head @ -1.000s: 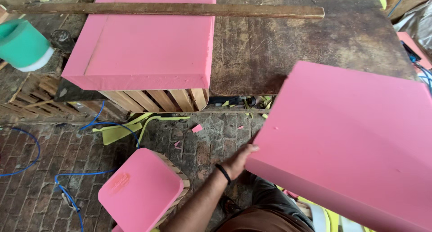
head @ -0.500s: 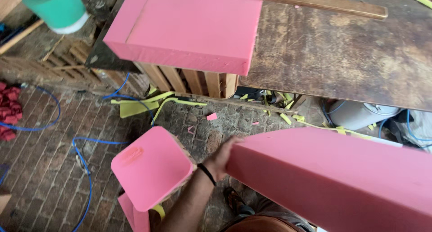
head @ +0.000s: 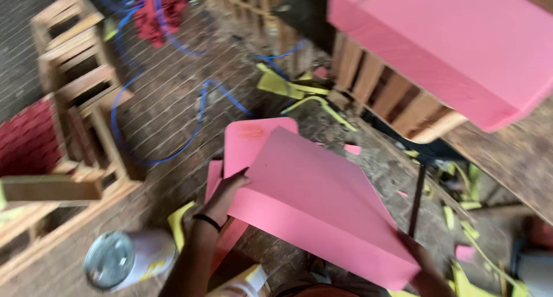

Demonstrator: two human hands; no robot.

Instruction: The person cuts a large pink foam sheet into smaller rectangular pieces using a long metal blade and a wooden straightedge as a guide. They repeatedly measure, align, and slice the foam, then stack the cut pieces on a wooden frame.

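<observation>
While gripping a pink foam sheet (head: 322,199) by two opposite corners, holding it tilted in the air above the brick floor (head: 167,118), well below and to the left of the wooden surface (head: 518,159). Carrying step, judged from the pose: sheet lifted clear, resting on nothing, partly covering a pink-topped stool (head: 253,139) beneath it. Lying on the surface at upper right, on a slatted wooden pallet (head: 391,95): a thick pink foam slab (head: 461,49), the biggest thing in view, well apart from the held sheet. Standing at left: open wooden crates (head: 75,101), stacked and leaning. Trailing across the bricks between crates and stool: a blue cable (head: 196,113), looping. Scattering around the pallet's foot and along the right edge: yellow foam scraps (head: 282,84). Sitting near the bottom left, just beside the left forearm: a round tin can (head: 124,259), blurred. Left hand (head: 227,190) closing on the sheet's near-left corner, fingers curling over the top face, a dark wristband (head: 206,221) showing behind it; right hand (head: 417,259) clasping the lower right corner, mostly hiding under the foam. Calling, for any next move, for keeping both grips even, since so thin and wide a sheet is probably flexing easily, and for clearing the stool and the cable underfoot.
</observation>
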